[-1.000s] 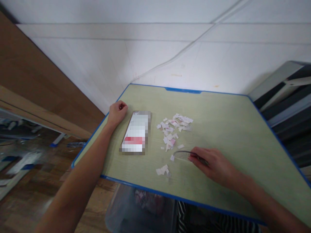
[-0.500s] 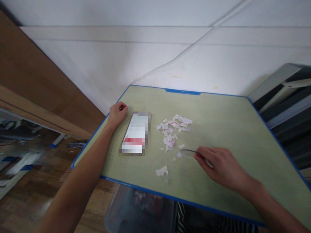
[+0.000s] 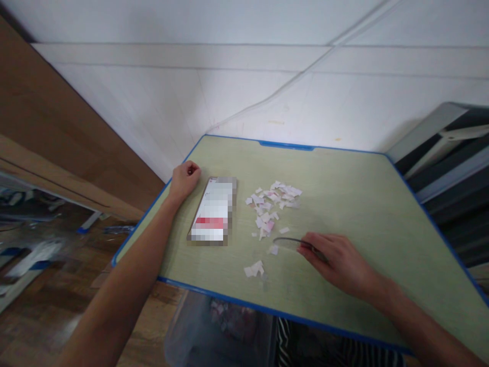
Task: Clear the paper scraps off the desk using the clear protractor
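My right hand (image 3: 332, 260) pinches a pair of thin, dark curved tweezers (image 3: 292, 239) whose tip points left over the table. Right beneath the tip is a small white paper scrap (image 3: 274, 250); I cannot tell whether the tips grip it. Farther back lies a loose pile of white and pinkish paper scraps (image 3: 273, 199). A smaller cluster of scraps (image 3: 254, 269) lies nearer the front edge. My left hand (image 3: 186, 177) rests at the table's left edge, fingers curled into a loose fist with nothing visible in it. Beside it lies a phone (image 3: 214, 209) with its screen lit and partly blurred.
The pale green table (image 3: 355, 193) has a blue rim and stands against a white wall (image 3: 244, 86). Below its front edge is a translucent plastic bin (image 3: 179, 331) with crumpled contents. A wooden panel (image 3: 57, 107) stands left; a grey metal frame (image 3: 431, 127) leans at the right.
My right hand and the tweezers have shifted slightly left, and the small scrap at the tip has moved left too. My left hand stays in place.
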A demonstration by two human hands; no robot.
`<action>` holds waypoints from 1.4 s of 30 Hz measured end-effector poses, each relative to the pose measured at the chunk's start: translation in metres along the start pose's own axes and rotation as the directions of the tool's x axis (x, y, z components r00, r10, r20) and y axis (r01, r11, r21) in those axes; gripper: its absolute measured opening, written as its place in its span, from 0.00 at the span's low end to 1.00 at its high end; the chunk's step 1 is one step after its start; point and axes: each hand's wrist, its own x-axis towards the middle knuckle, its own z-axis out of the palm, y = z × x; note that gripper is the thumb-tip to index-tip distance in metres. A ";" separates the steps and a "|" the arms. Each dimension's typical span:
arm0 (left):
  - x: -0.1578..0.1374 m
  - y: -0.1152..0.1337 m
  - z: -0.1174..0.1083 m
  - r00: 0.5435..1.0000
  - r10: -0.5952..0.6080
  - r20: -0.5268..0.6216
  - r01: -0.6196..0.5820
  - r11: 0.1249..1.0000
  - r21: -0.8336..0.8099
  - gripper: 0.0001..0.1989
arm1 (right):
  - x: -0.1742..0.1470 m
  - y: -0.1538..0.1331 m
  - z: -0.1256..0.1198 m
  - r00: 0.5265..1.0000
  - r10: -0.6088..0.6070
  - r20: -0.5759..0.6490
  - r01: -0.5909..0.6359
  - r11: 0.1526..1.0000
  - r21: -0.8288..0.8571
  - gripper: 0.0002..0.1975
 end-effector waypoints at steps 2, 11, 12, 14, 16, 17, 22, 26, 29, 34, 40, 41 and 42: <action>0.000 0.000 0.000 1.000 -0.007 0.007 0.007 1.000 0.001 0.03 | 0.000 0.001 0.000 1.000 0.002 0.014 -0.002 1.000 0.004 0.20; 0.000 0.001 0.000 1.000 0.017 0.005 -0.017 1.000 0.007 0.04 | -0.005 -0.004 -0.007 0.984 -0.071 0.162 0.061 0.996 0.068 0.17; 0.000 0.001 0.000 1.000 0.019 0.004 -0.019 1.000 0.005 0.04 | -0.005 -0.005 -0.006 0.979 -0.084 0.185 0.068 0.994 0.091 0.17; 0.000 0.002 0.000 1.000 0.017 0.001 -0.017 1.000 0.001 0.04 | -0.004 -0.005 -0.003 0.977 -0.092 0.190 0.069 0.990 0.123 0.17; 0.000 0.002 0.000 1.000 0.011 0.001 -0.011 1.000 -0.001 0.03 | -0.003 -0.003 -0.001 0.985 -0.078 0.154 0.059 0.990 0.129 0.18; 0.000 0.002 0.000 1.000 0.007 0.002 -0.007 1.000 0.000 0.03 | -0.003 -0.002 0.000 0.988 -0.070 0.137 0.054 0.992 0.117 0.19; 0.000 0.002 0.001 1.000 -0.001 0.006 0.001 1.000 -0.003 0.03 | -0.003 0.004 -0.010 0.986 -0.083 0.147 0.071 0.994 0.083 0.19; 0.000 0.002 0.001 1.000 0.004 -0.002 -0.004 1.000 -0.006 0.03 | -0.004 0.004 -0.016 0.988 -0.075 0.136 0.055 0.987 0.149 0.17; -0.001 0.003 0.001 1.000 0.002 -0.001 -0.002 1.000 -0.003 0.04 | -0.003 0.001 -0.013 0.971 -0.102 0.218 0.063 0.982 0.178 0.18; 0.000 0.002 0.002 1.000 0.014 -0.004 -0.014 1.000 -0.004 0.04 | -0.002 -0.008 -0.005 0.915 -0.183 0.360 0.091 0.962 0.258 0.17; 0.002 -0.002 0.003 1.000 0.011 -0.002 -0.011 1.000 0.006 0.03 | -0.005 -0.002 -0.019 0.912 -0.187 0.365 0.086 0.957 0.276 0.17; 0.002 -0.002 0.003 1.000 0.008 0.000 -0.008 1.000 0.007 0.03 | -0.005 0.000 -0.021 0.924 -0.185 0.336 0.091 0.957 0.277 0.17; 0.002 -0.002 0.003 1.000 0.008 0.003 -0.008 1.000 0.008 0.03 | -0.005 0.002 -0.021 0.936 -0.180 0.303 0.094 0.956 0.279 0.17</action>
